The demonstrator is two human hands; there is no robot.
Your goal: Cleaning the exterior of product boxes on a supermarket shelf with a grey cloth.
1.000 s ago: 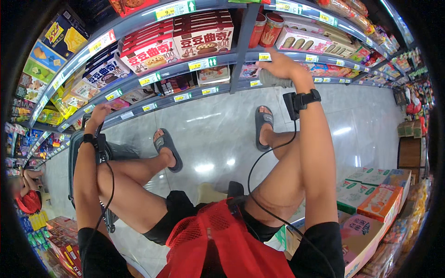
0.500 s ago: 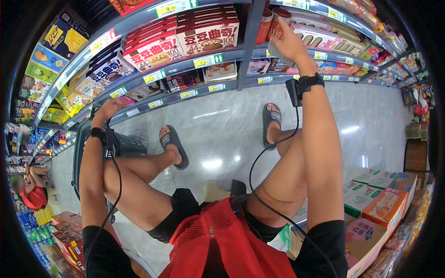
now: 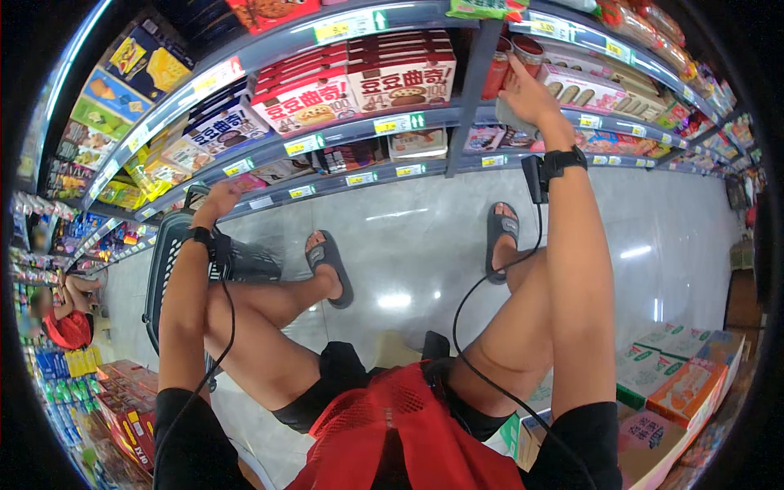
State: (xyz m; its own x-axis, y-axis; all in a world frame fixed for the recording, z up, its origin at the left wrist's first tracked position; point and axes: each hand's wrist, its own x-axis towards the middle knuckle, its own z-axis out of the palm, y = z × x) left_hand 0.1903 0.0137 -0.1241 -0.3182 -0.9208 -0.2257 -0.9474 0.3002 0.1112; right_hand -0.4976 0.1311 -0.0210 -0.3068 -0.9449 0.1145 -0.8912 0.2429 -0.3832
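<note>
Grey slotted shopping basket (image 3: 168,243) stands at nine o'clock, apparently for reach; left hand (image 3: 219,202), towards ten, loosely curled, hold unclear; right hand (image 3: 532,96), one o'clock, forefinger extended, gripping grey cloth (image 3: 512,117) against red canisters (image 3: 496,75), shelved upright, seemingly for display.

A shop, shown by shelves (image 3: 447,119), price labels (image 3: 400,123) and cookie boxes (image 3: 400,82).

A grey shelf (image 3: 351,133) runs both sides of the upright post (image 3: 474,82). Left of the post it carries red-and-white biscuit boxes (image 3: 400,73), with blue-and-white boxes (image 3: 224,124) farther left. Just right of the post stand red cans (image 3: 494,77), then pink-and-white boxes (image 3: 604,94). The lower shelf (image 3: 384,178) holds packets on both sides. On the shiny floor (image 3: 408,245), well left of the post, stands a dark basket (image 3: 255,261).
</note>
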